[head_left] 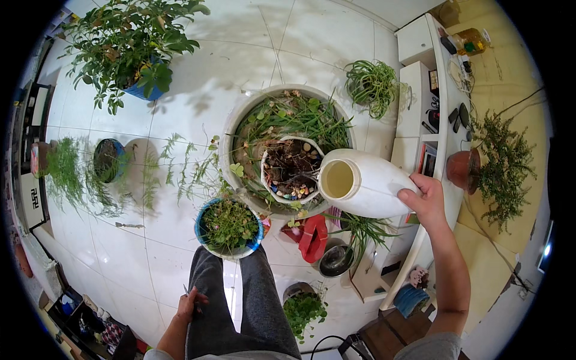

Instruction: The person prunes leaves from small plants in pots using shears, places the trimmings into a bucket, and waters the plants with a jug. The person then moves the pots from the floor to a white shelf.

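Observation:
My right hand [425, 198] grips the base end of a white plastic jug [378, 180], tipped with its wide open mouth facing me. Pale liquid [338, 179] shows inside the mouth. The jug's neck overlaps the edge of a small white faceted pot [265, 173] of dark soil, roots and coloured pebbles. That pot sits within a large round planter [230, 157] of grassy leaves and clover-like plants. Whether liquid is flowing out, I cannot tell. On my thigh rests my left hand [188, 306], closed around a thin metal tool [185, 289], mostly hidden by the fingers.
A blue-and-white pot [197, 227] of small-leaved plants stands before my knees. Right of it are a red bag [313, 238] and a dark metal bowl [336, 261]. A leafy shrub [130, 40], a spider plant [371, 87] and a white cabinet [411, 90] surround the planter.

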A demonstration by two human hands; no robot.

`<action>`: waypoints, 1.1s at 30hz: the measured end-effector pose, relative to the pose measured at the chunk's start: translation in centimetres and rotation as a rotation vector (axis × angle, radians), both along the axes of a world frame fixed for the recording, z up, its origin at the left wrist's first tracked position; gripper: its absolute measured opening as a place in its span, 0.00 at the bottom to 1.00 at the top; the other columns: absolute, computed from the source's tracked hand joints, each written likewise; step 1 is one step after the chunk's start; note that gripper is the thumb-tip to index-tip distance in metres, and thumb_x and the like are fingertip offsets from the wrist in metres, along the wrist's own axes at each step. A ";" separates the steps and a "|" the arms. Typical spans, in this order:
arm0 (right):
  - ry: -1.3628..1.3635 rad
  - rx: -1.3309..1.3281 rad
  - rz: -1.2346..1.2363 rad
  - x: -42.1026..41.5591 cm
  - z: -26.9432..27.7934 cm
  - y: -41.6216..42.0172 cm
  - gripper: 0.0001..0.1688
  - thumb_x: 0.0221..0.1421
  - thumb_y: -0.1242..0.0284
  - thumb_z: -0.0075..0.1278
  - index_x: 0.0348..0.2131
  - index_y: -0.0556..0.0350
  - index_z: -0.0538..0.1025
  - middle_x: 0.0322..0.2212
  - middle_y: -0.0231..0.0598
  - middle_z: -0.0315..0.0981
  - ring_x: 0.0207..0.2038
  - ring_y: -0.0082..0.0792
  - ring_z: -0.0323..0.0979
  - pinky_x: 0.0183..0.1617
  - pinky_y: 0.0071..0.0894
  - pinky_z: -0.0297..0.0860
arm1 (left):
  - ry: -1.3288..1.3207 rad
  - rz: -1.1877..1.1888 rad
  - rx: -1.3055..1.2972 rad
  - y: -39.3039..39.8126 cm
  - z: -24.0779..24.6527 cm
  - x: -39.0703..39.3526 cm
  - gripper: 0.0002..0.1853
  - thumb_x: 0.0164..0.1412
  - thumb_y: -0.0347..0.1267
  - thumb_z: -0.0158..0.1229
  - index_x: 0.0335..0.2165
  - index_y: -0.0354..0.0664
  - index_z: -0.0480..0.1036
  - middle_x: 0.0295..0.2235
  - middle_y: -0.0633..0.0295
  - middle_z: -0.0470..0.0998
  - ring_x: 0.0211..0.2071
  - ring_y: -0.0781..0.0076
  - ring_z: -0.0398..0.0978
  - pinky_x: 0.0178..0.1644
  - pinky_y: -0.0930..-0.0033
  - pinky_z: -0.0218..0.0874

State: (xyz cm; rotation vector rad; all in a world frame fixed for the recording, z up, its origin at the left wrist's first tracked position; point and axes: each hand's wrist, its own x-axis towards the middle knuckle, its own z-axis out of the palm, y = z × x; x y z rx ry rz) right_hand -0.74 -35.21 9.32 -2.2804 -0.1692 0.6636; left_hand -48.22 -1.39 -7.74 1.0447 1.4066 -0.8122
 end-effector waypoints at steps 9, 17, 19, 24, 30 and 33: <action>0.021 -0.020 -0.005 -0.3 0.6 0.2 0.16 0.36 0.67 0.56 0.20 0.65 0.71 0.14 0.28 0.64 0.19 0.15 0.59 0.22 0.17 0.58 | 0.035 -0.019 0.015 0.1 -0.5 -0.4 0.28 0.53 0.51 0.43 0.24 0.34 0.72 0.23 0.56 0.74 0.26 0.70 0.72 0.18 0.75 0.56; 0.012 0.006 0.003 -0.5 1.3 0.3 0.16 0.37 0.68 0.56 0.23 0.65 0.72 0.16 0.28 0.65 0.21 0.15 0.61 0.24 0.16 0.59 | 0.017 -0.019 0.007 0.1 -0.5 -0.6 0.29 0.52 0.53 0.44 0.24 0.34 0.72 0.23 0.56 0.74 0.26 0.70 0.72 0.18 0.75 0.57; 0.045 0.046 -0.029 -0.6 1.5 0.4 0.16 0.37 0.68 0.55 0.24 0.65 0.72 0.17 0.27 0.66 0.21 0.16 0.61 0.25 0.16 0.59 | 0.013 -0.016 0.009 0.1 -0.6 -0.8 0.29 0.52 0.53 0.44 0.24 0.34 0.72 0.23 0.56 0.74 0.26 0.71 0.72 0.18 0.75 0.57; 0.019 0.106 -0.047 -0.8 1.2 -0.5 0.19 0.38 0.63 0.54 0.21 0.63 0.70 0.16 0.25 0.62 0.21 0.15 0.58 0.24 0.15 0.55 | 0.014 -0.018 0.007 0.1 -0.7 -0.8 0.29 0.52 0.52 0.44 0.24 0.33 0.72 0.23 0.56 0.74 0.26 0.70 0.72 0.18 0.75 0.57; 0.018 0.261 -0.142 -1.8 -0.8 -4.3 0.25 0.42 0.55 0.49 0.24 0.63 0.69 0.19 0.28 0.64 0.24 0.17 0.61 0.28 0.17 0.57 | 0.006 -0.059 0.013 0.2 -0.2 -0.5 0.29 0.52 0.52 0.43 0.24 0.34 0.72 0.23 0.56 0.74 0.25 0.71 0.72 0.18 0.75 0.57; -0.020 0.388 -0.312 -3.7 -2.1 -5.8 0.27 0.47 0.56 0.43 0.33 0.66 0.68 0.28 0.36 0.68 0.32 0.23 0.66 0.39 0.22 0.61 | 0.024 -0.047 0.005 0.1 -0.4 -0.7 0.28 0.52 0.52 0.43 0.24 0.34 0.72 0.22 0.56 0.74 0.25 0.72 0.72 0.18 0.75 0.57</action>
